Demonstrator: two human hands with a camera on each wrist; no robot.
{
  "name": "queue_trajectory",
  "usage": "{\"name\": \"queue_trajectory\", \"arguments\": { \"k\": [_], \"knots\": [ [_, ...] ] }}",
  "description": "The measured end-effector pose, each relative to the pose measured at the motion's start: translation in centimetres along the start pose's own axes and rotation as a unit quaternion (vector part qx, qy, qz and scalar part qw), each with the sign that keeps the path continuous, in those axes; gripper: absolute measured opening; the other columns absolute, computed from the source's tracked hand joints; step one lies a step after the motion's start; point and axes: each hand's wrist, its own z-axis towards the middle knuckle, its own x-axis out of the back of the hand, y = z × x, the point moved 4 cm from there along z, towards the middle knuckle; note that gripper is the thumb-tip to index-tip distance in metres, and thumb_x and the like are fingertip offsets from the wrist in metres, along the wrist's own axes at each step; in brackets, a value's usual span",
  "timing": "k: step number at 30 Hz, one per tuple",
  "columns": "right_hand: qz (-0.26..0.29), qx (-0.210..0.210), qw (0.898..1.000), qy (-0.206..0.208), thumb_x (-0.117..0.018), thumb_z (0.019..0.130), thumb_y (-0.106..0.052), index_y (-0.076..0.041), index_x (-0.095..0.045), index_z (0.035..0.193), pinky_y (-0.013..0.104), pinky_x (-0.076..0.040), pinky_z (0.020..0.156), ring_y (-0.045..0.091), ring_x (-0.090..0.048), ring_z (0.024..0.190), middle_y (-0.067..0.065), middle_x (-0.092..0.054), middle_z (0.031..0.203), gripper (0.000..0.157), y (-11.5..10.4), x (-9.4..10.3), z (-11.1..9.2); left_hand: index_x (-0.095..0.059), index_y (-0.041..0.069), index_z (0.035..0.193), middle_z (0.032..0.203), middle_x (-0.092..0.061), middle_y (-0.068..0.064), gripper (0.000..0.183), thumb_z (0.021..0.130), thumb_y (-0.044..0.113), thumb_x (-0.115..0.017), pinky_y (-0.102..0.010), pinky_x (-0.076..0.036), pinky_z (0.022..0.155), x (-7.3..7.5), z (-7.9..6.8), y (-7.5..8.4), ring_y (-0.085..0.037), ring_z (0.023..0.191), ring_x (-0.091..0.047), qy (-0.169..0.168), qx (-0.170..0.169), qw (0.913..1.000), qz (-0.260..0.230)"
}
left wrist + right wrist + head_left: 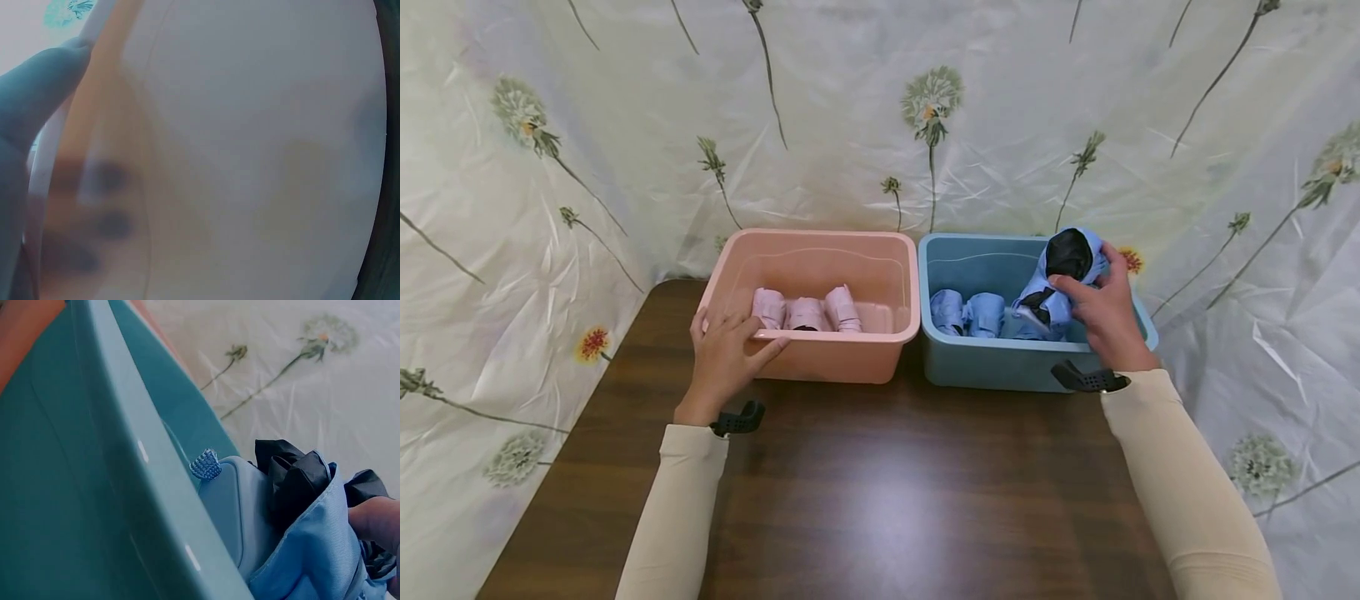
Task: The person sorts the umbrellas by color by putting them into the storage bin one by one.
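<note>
My left hand (722, 354) grips the front rim of a pink plastic bin (827, 358) near its left corner. Blurred fingers show through the bin wall in the left wrist view. Inside lie three rolled pink bundles (842, 308). My right hand (1105, 304) holds a blue folding umbrella (1086, 242), loosely bunched with black lining showing, over the right part of a blue bin (992, 367). A light-blue handle (228, 506) with a woven strap end (206, 465) shows at the rim in the right wrist view. Several rolled blue bundles (985, 315) lie below.
Both bins stand side by side at the back of a dark wooden table (880, 483). Behind and beside it hangs a pale sheet (835, 108) with dandelion prints. Black bands (741, 418) sit on both wrists.
</note>
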Motion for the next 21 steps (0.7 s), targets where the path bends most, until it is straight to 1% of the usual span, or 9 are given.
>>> {"name": "queue_trajectory", "arguments": {
  "k": [3, 7, 10, 12, 16, 18, 21],
  "knots": [
    [-0.005, -0.006, 1.0, -0.007, -0.075, 0.085, -0.029, -0.046, -0.006, 0.15, 0.061, -0.023, 0.108, 0.036, -0.019, 0.139, 0.01, -0.003, 0.16, 0.096, 0.2, 0.0, 0.3, -0.062, 0.011, 0.08, 0.082, -0.061, -0.007, 0.038, 0.081, 0.047, -0.073, -0.061, -0.009, 0.109, -0.1, 0.1, 0.1, -0.03, 0.096, -0.056, 0.001, -0.001, 1.0, -0.004],
    [-0.007, -0.004, 1.0, -0.022, -0.073, 0.086, -0.029, -0.046, -0.007, 0.15, 0.062, -0.022, 0.108, 0.036, -0.02, 0.138, 0.009, -0.003, 0.161, 0.094, 0.3, 0.0, 0.5, -0.062, 0.011, 0.08, 0.083, -0.062, -0.007, 0.037, 0.081, 0.047, -0.073, -0.061, -0.009, 0.109, -0.2, 0.1, 0.1, -0.031, 0.096, -0.056, 0.001, -0.002, 1.0, -0.004],
    [-0.016, -0.008, 0.999, -0.031, -0.074, 0.085, -0.031, -0.045, -0.005, 0.151, 0.062, -0.022, 0.108, 0.037, -0.02, 0.139, 0.008, -0.002, 0.161, 0.096, 0.4, -0.1, 0.6, -0.062, 0.012, 0.08, 0.083, -0.062, -0.007, 0.038, 0.081, 0.048, -0.072, -0.061, -0.009, 0.109, -0.2, 0.0, 0.2, -0.031, 0.097, -0.056, -0.001, -0.001, 1.0, -0.001],
    [-0.031, -0.02, 0.999, -0.033, -0.073, 0.085, -0.036, -0.042, 0.001, 0.152, 0.064, -0.023, 0.106, 0.039, -0.016, 0.142, 0.011, 0.004, 0.161, 0.099, 0.5, 0.0, 0.6, -0.061, 0.012, 0.08, 0.084, -0.062, -0.007, 0.038, 0.082, 0.048, -0.072, -0.06, -0.008, 0.109, -0.2, 0.0, 0.2, -0.031, 0.098, -0.056, -0.002, 0.0, 1.0, -0.001],
    [-0.058, -0.04, 0.997, -0.029, -0.069, 0.083, -0.051, -0.035, 0.015, 0.151, 0.071, -0.02, 0.101, 0.041, -0.002, 0.145, 0.011, 0.017, 0.159, 0.109, 0.2, 0.6, 0.4, -0.061, 0.011, 0.08, 0.084, -0.061, -0.007, 0.039, 0.082, 0.049, -0.071, -0.06, -0.007, 0.109, -0.3, 0.0, 0.1, -0.03, 0.099, -0.056, -0.005, 0.001, 1.0, -0.001],
    [-0.073, -0.044, 0.996, -0.023, -0.067, 0.08, -0.058, -0.032, 0.018, 0.15, 0.074, -0.019, 0.099, 0.042, 0.001, 0.145, 0.012, 0.02, 0.158, 0.113, 0.2, 0.9, 0.3, -0.061, 0.011, 0.08, 0.084, -0.061, -0.007, 0.04, 0.082, 0.049, -0.071, -0.06, -0.007, 0.109, -0.2, 0.0, 0.1, -0.03, 0.099, -0.055, -0.004, 0.002, 1.0, -0.001],
    [-0.095, -0.051, 0.994, -0.018, -0.065, 0.078, -0.063, -0.031, 0.019, 0.15, 0.074, -0.021, 0.098, 0.043, 0.0, 0.144, 0.016, 0.018, 0.158, 0.115, 0.6, 1.0, 0.3, -0.062, 0.011, 0.08, 0.085, -0.062, -0.007, 0.04, 0.082, 0.049, -0.071, -0.06, -0.007, 0.109, -0.2, 0.0, 0.0, -0.03, 0.1, -0.055, -0.004, 0.005, 1.0, 0.001]
  ]
}}
